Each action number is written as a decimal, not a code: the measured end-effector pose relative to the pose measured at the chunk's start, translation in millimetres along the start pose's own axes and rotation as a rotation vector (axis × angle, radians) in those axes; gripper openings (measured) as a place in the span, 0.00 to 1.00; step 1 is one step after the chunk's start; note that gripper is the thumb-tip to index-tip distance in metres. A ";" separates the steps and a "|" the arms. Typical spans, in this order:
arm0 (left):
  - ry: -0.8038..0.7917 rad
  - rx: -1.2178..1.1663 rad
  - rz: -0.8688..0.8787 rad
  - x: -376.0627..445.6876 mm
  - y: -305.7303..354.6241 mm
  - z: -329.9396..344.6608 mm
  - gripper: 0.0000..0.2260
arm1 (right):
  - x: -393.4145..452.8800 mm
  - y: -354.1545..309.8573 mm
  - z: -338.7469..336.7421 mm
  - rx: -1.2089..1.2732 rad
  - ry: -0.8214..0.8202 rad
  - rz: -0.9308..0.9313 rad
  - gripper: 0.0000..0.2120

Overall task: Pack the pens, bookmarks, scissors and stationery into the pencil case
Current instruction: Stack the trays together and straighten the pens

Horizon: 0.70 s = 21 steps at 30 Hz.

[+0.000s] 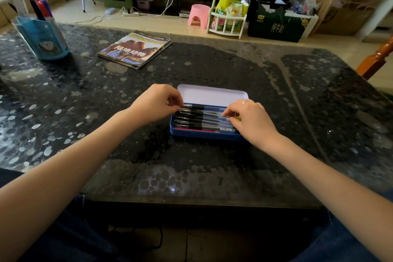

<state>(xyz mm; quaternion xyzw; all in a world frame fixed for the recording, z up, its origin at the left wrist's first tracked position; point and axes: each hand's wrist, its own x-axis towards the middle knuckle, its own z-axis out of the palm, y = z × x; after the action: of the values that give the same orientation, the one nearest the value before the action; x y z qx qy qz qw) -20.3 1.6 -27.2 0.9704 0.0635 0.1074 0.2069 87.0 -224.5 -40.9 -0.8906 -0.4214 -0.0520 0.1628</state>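
While a person sits at a dark, glossy stone-patterned table (191, 176), seen from a head-worn camera looking down, both bare forearms reach forward to a shallow blue metal pencil case (204, 135) lying open near the middle of the tabletop. Its pale lilac hinged lid (212, 94) is tipped back on the far side. Inside the tray lies a row of black-gripped clear-barrelled pens (202, 120), packed side by side and running left to right, with a strip of something red showing beneath them along the near edge. At the left end of the case, the left hand (156, 103) has its fingers curled and its fingertips pinching the end of one of the far pens. At the right end, the right hand (249, 120), wearing a thin ring, has its fingers curled down onto the pens' other ends, holding the same far pen as far as can be told; a small yellow object peeks out beneath it, too hidden to identify. Farther back on the left of the table stands a light blue pen holder (45, 37) with several markers in it, and a glossy magazine with Chinese lettering (136, 50) lies flat between the holder and the case, well apart from both.
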 end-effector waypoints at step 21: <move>0.080 -0.046 -0.044 -1.2 -1.8 -3.0 0.07 | 8.5 4.6 -1.9 0.009 0.049 0.037 0.10</move>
<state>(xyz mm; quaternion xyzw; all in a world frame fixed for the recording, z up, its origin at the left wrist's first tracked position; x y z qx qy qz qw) -22.3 4.2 -25.5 0.9587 0.0905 0.1430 0.2287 96.0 -221.6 -38.2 -0.8959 -0.4011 -0.0685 0.1781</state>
